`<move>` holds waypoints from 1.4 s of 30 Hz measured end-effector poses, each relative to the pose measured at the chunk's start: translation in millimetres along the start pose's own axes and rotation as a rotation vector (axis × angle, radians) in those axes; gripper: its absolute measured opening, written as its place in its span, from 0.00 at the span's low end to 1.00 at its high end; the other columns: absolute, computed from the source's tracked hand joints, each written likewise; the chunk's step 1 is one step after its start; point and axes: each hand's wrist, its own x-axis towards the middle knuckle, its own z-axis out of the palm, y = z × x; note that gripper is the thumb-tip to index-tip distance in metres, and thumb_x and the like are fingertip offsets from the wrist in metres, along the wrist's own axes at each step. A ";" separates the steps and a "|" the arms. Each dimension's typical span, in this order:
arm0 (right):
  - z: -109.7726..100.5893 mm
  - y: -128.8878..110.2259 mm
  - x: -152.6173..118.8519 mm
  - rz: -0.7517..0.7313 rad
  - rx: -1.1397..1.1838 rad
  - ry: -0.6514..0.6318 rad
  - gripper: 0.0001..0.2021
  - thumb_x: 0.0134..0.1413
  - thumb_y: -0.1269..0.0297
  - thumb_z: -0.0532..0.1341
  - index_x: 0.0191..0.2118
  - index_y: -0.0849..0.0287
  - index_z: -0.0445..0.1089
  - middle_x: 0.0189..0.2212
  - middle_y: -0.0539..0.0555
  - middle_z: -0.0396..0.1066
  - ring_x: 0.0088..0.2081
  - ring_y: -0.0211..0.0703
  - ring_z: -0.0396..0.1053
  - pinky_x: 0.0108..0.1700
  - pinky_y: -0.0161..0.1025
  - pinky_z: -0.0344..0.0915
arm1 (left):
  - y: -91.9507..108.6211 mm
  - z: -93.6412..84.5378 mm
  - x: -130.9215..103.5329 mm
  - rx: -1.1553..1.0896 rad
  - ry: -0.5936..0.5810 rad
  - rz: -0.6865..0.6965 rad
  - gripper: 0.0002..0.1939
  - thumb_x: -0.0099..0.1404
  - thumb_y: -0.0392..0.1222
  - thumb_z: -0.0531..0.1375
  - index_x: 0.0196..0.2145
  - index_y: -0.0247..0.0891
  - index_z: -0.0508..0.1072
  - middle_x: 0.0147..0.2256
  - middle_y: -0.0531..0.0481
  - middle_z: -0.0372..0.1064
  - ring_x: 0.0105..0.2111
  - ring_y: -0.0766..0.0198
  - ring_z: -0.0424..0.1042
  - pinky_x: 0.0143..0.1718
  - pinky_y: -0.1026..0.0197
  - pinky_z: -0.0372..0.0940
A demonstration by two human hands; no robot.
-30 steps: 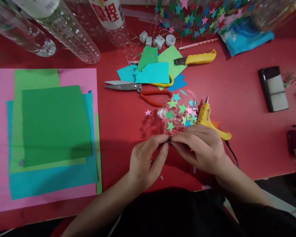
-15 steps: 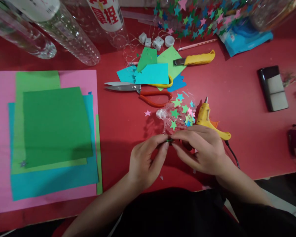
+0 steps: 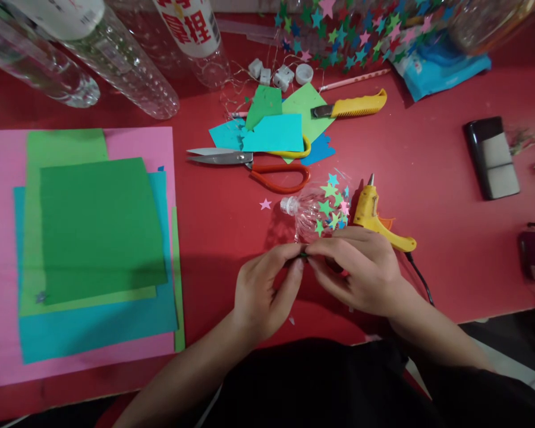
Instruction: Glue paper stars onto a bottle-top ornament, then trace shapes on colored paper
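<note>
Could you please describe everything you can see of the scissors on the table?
The scissors lie flat on the red table, their grey, metallic-looking blades slightly parted, tips toward the left of the picture. A round pivot joins the blades. One handle loop is orange-red and fully visible; the other is yellow and partly covered by a turquoise paper piece. Neither the left hand nor the right hand touches them.

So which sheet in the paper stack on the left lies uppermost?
The dark green sheet: it partly covers the light green sheet, and no other sheet overlaps it.
</note>
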 end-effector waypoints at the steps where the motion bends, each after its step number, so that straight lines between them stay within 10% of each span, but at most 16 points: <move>1: 0.2 -0.1 -0.2 -0.001 -0.001 0.005 0.05 0.57 0.72 0.58 0.39 0.59 0.68 0.22 0.48 0.69 0.24 0.35 0.66 0.29 0.35 0.66 | -0.1 0.1 0.1 -0.002 0.001 0.006 0.09 0.66 0.32 0.56 0.42 0.40 0.71 0.35 0.52 0.77 0.33 0.68 0.77 0.38 0.68 0.72; 18: 2.9 -2.7 0.5 0.040 0.060 0.005 0.04 0.58 0.72 0.58 0.39 0.59 0.67 0.24 0.48 0.70 0.24 0.34 0.65 0.28 0.33 0.63 | -0.2 2.3 0.8 -0.062 0.029 -0.006 0.08 0.64 0.31 0.57 0.38 0.40 0.71 0.31 0.55 0.76 0.30 0.71 0.76 0.35 0.71 0.70; 28: -4.3 -1.6 0.2 0.022 0.008 0.114 0.07 0.56 0.73 0.58 0.40 0.59 0.68 0.24 0.47 0.71 0.23 0.34 0.65 0.29 0.33 0.64 | 0.9 2.9 9.4 -0.696 -0.024 -0.567 0.05 0.65 0.38 0.55 0.37 0.36 0.70 0.19 0.56 0.72 0.15 0.67 0.71 0.16 0.68 0.68; 42: -13.2 15.9 -4.0 0.072 -0.089 0.317 0.06 0.57 0.73 0.57 0.38 0.57 0.68 0.20 0.45 0.67 0.20 0.32 0.62 0.25 0.32 0.57 | -15.2 6.2 13.4 -0.834 0.129 -0.572 0.10 0.57 0.44 0.64 0.32 0.35 0.71 0.16 0.55 0.70 0.11 0.71 0.65 0.11 0.72 0.58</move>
